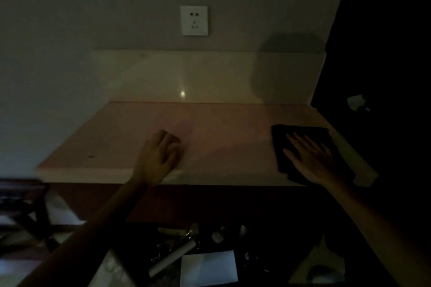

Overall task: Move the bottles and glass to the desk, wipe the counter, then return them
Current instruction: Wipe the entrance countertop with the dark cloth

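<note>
The scene is dim. A pale stone counter (221, 123) runs under a wall with a raised backsplash (210, 74). A dark folded cloth (289, 135) lies on the counter's right end, and my right hand (312, 158) presses flat on it with fingers spread. My left hand (161, 154) rests on the counter near its front edge, fingers loosely curled, holding nothing. No bottles or glass stand on the counter. Below the front edge, small dark items (219, 235) that may be bottles sit in shadow; I cannot tell them apart.
A white wall socket (194, 20) sits above the backsplash. A dark panel (384, 42) bounds the counter on the right. Below are a white paper (208, 268), a pale tube (173, 256) and, at far left, a dark wooden chair (23, 205).
</note>
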Tool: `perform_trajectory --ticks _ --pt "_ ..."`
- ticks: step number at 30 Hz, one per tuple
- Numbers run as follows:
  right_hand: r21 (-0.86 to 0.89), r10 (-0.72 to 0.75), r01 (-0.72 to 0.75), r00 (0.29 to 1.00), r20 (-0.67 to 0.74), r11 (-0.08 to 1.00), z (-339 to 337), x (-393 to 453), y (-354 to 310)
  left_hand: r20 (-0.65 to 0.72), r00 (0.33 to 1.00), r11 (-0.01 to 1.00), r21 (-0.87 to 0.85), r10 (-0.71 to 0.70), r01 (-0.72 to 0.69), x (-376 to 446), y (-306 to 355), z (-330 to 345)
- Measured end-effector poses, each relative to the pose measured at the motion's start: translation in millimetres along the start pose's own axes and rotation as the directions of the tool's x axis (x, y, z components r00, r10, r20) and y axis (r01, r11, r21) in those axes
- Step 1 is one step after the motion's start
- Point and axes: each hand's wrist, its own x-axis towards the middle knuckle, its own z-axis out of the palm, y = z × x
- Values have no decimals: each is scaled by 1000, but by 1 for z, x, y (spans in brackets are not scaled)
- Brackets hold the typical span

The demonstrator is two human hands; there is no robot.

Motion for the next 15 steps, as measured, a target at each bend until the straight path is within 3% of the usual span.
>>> perform_trajectory --ticks 5,10,15 --pt "39 -191 190 982 16 981 13 7 -134 -57 998 1000 16 -12 13 -44 -56 -44" --pt "69 -385 385 923 0 921 38 13 -317 -162 965 978 -3 -208 210 -108 -146 -108" --pt "103 -539 536 842 10 838 58 7 -494 -200 927 943 39 -316 330 -175 -202 -159"
